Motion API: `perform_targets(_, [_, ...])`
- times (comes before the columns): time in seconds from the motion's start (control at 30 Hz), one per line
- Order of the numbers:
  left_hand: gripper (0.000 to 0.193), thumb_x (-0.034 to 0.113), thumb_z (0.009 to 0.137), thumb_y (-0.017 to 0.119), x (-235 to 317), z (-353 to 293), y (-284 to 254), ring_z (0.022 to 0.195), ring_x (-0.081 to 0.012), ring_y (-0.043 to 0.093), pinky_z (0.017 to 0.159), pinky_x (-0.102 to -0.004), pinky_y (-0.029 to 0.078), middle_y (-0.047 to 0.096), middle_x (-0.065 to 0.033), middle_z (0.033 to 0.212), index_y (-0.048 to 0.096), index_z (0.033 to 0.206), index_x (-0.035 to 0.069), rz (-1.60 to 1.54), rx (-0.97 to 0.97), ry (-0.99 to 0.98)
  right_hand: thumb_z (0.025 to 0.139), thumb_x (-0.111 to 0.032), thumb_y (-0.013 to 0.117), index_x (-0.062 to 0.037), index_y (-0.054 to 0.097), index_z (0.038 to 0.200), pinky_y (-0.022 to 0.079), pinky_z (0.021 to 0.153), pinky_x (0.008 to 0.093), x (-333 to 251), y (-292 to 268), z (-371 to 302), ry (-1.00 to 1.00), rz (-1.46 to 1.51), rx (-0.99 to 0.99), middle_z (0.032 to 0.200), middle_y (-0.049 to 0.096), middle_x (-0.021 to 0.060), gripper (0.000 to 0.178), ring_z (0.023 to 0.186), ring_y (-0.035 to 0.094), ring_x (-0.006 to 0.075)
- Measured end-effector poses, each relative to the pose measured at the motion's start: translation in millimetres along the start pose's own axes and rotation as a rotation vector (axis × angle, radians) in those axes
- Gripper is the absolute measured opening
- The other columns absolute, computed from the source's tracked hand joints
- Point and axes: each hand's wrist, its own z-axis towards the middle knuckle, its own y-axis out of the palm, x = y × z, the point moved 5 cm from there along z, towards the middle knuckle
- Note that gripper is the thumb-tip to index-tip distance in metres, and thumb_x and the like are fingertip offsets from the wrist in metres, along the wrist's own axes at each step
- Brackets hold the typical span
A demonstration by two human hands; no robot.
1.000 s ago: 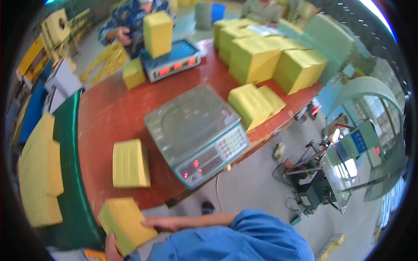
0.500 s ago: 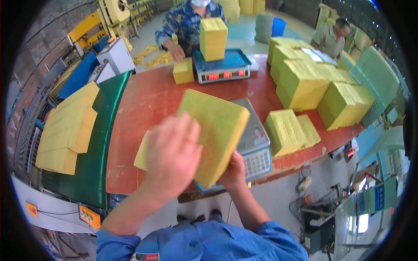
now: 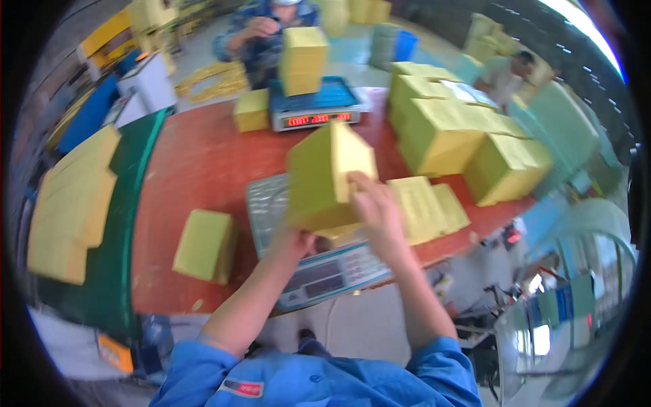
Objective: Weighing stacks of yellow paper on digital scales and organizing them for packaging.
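Block [image 3: 325, 180] in two-hand grip: L hand [image 3: 295, 241] prob. under base, R hand [image 3: 377, 209] on rt side.

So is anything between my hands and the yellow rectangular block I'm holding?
Nothing visible: your bare right hand touches the yellow rectangular block on its right side; your bare left hand is beneath, partly hidden.

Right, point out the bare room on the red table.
Widest bare patch on the red table: between green belt and near scale, beyond the lone block. Smaller patch: between far scale and big stacks. Crowded: the right end, under those stacks, and above the near scale, with the held block.
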Motion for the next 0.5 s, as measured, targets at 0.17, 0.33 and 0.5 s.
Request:
perform_targets(0.17, [0.037, 0.026, 0.097, 0.055, -0.9, 7.8, -2.9, 0.112, -0.0246, 0.061, 0.095, -0.0424, 0.053, 0.061, -0.0104, 0.124, 0.054, 0.129, 0.008, -0.036, -0.101, -0.08, 0.084, -0.036, 0.068, -0.0095, 0.059, 0.126, 0.043, 0.091, 0.0457, -16.3, 24.7, 5.1, -0.063, -0.377, 0.066, 0.126, 0.06, 0.0113, 0.051, 0.109, 0.056, 0.0337])
perform_targets(0.33, [0.036, 0.024, 0.099, 0.051, 27.7, -56.5, -28.6, 0.113, -0.0274, 0.061, 0.096, -0.0436, 0.052, 0.059, -0.0155, 0.127, 0.052, 0.129, 0.004, -0.041, -0.025, -0.21, 0.077, -0.037, 0.073, -0.0101, 0.06, 0.123, 0.045, 0.089, 0.0465, -33.9, 46.6, -5.3, -0.159, -0.413, 0.04, 0.124, 0.061, 0.0111, 0.055, 0.108, 0.056, 0.0329])
perform_targets(0.5, [0.037, 0.024, 0.1, 0.053, 117.7, -162.4, -101.3, 0.108, -0.0263, 0.063, 0.092, -0.0389, 0.053, 0.061, -0.0157, 0.12, 0.051, 0.127, 0.0, 0.266, -0.067, -0.17, 0.074, -0.025, 0.075, -0.0055, 0.061, 0.119, 0.044, 0.095, 0.0465, -53.0, 77.6, -20.7, -0.244, -0.636, -0.074, 0.121, 0.062, 0.0153, 0.052, 0.112, 0.056, 0.0348])
